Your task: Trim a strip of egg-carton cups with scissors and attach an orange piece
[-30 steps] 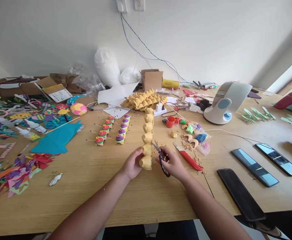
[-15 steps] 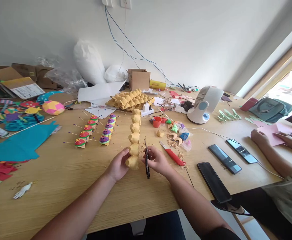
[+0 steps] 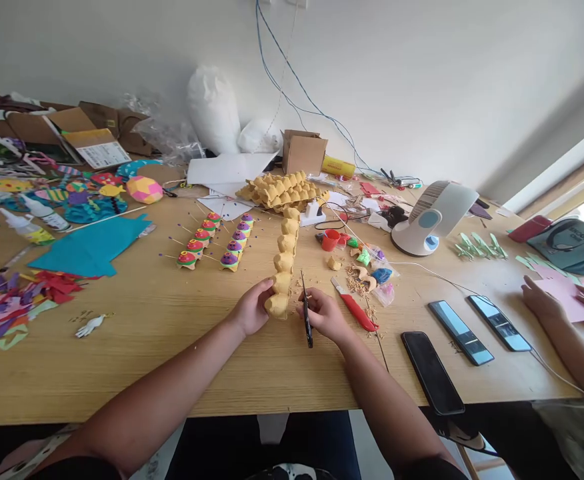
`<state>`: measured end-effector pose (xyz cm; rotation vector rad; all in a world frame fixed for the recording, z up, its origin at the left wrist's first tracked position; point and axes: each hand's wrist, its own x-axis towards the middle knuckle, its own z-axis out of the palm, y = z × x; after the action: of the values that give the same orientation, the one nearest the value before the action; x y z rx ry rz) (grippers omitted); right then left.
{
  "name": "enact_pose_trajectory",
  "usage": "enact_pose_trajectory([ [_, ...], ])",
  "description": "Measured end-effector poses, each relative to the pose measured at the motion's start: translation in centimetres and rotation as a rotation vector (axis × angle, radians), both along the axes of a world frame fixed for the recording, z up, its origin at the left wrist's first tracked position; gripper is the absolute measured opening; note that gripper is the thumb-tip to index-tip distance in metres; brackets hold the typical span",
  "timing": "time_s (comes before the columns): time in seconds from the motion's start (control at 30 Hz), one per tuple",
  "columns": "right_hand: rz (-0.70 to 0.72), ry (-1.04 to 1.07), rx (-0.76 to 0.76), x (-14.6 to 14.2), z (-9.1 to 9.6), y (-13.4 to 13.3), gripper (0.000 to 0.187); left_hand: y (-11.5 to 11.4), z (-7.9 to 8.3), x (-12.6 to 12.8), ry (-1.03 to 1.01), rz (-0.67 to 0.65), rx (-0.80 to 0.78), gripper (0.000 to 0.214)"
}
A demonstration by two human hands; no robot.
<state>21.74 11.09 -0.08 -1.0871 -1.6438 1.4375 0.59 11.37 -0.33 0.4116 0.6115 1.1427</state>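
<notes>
My left hand (image 3: 253, 310) is closed round the near end of a long yellow egg-carton strip (image 3: 284, 260) that runs away from me across the wooden table (image 3: 172, 373). My right hand (image 3: 325, 313) grips black scissors (image 3: 306, 308), their blades together and pointing away, just right of the strip's near cup. A stack of yellow egg-carton pieces (image 3: 281, 189) lies at the strip's far end. Two rows of painted carton cups (image 3: 217, 248) stuck with pins stand to the left.
A red-handled knife (image 3: 356, 307) and carton crumbs lie right of my right hand. Three phones (image 3: 465, 340) lie at the right, a small white fan (image 3: 432, 217) behind them. Another person's hands (image 3: 542, 301) rest on pink paper. Coloured paper scraps (image 3: 12, 313) and teal sheet (image 3: 92, 248) are left.
The scissors have closed and turned upright beside the strip. My hands stay on the strip's near end. The camera swung right, then back left, bringing the other person's arms into view.
</notes>
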Motion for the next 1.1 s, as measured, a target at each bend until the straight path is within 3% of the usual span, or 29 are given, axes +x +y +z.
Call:
enact_pose_trajectory([
  [0.57, 0.039, 0.021, -0.033, 0.0, 0.7, -0.2, 0.052, 0.4, -0.7, -0.1, 0.038, -0.060, 0.128, 0.038],
  [0.83, -0.038, -0.077, -0.030, -0.1, 1.4, -0.4, 0.052, 0.1, -0.9, 0.1, 0.152, 0.069, 0.190, 0.036],
  [1.1, -0.020, -0.135, 0.000, -0.2, 1.7, -0.8, 0.046, 0.3, -1.2, -0.2, 0.200, 0.143, 0.238, 0.035],
])
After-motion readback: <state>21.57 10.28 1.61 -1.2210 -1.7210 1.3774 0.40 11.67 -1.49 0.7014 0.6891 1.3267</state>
